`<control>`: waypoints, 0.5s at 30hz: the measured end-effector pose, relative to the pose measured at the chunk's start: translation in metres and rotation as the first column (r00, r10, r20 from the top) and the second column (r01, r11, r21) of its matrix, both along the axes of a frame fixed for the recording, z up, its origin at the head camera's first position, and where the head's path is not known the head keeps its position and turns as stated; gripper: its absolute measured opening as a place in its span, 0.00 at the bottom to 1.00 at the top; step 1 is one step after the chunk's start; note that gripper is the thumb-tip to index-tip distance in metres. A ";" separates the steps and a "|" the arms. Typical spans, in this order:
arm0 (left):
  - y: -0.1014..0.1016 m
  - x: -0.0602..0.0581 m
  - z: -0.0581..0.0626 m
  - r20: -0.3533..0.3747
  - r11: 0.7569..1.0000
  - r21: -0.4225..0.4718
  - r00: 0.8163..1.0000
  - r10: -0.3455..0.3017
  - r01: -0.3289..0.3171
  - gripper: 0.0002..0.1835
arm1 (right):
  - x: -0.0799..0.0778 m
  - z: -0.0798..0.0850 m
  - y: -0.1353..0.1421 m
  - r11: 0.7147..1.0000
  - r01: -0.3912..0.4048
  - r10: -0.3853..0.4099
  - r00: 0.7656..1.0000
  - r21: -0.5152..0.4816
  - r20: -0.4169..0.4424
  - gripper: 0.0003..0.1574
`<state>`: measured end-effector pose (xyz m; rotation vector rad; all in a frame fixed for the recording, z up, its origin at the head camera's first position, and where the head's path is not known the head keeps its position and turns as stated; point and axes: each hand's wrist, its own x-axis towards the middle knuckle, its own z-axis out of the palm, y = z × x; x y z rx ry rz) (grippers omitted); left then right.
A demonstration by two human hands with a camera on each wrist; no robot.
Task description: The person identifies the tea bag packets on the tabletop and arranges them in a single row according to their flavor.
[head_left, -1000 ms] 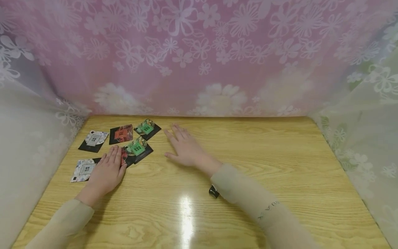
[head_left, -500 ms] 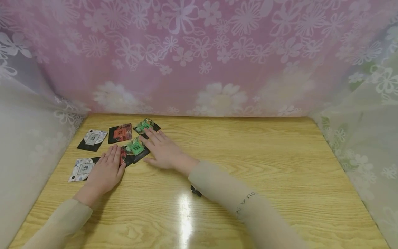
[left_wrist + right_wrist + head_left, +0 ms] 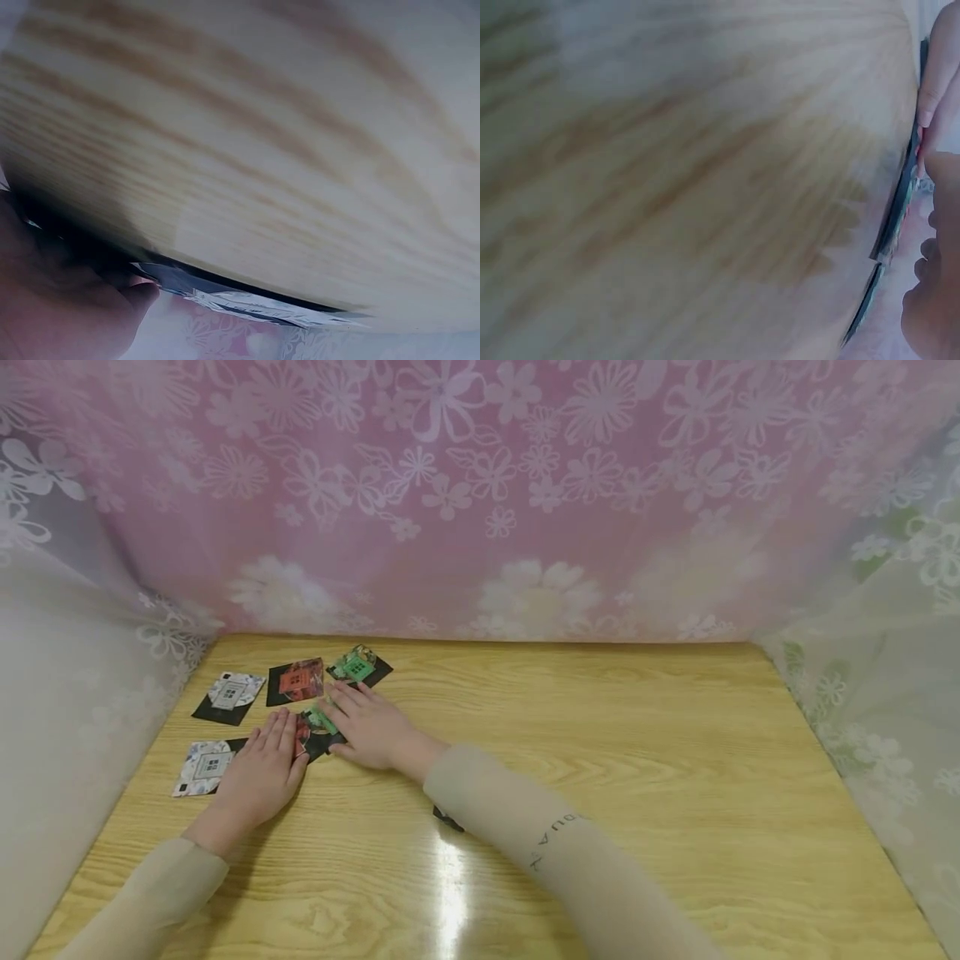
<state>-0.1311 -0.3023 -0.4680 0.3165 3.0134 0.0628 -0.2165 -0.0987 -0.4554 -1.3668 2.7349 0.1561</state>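
In the head view my left hand (image 3: 258,768) lies flat with straight fingers over the near row of flat printed packets. A white patterned packet (image 3: 202,768) shows at its left, and part of a red-and-black packet (image 3: 303,739) at its right. My right hand (image 3: 371,727) spreads its fingers over the near green-labelled packet (image 3: 321,720), hiding most of it. That green packet overlaps the red one. Both hands stay apart. In the right wrist view the packets' dark edges (image 3: 900,202) run alongside the hands.
Behind the hands lie a white packet (image 3: 228,696), a red packet (image 3: 296,682) and another green packet (image 3: 360,667). A small black object (image 3: 447,819) is partly covered by the right sleeve. A floral curtain (image 3: 525,510) encloses the wooden table (image 3: 637,735).
My right hand has moved left from the bare table onto the near green packet, its sleeve now farther left too. The left hand has stayed on the near row.
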 end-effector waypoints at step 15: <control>0.001 0.001 -0.001 -0.004 1.000 -0.005 1.000 0.003 -0.003 0.39 | 0.004 -0.002 0.012 0.996 -0.052 0.047 0.997 0.070 0.065 0.45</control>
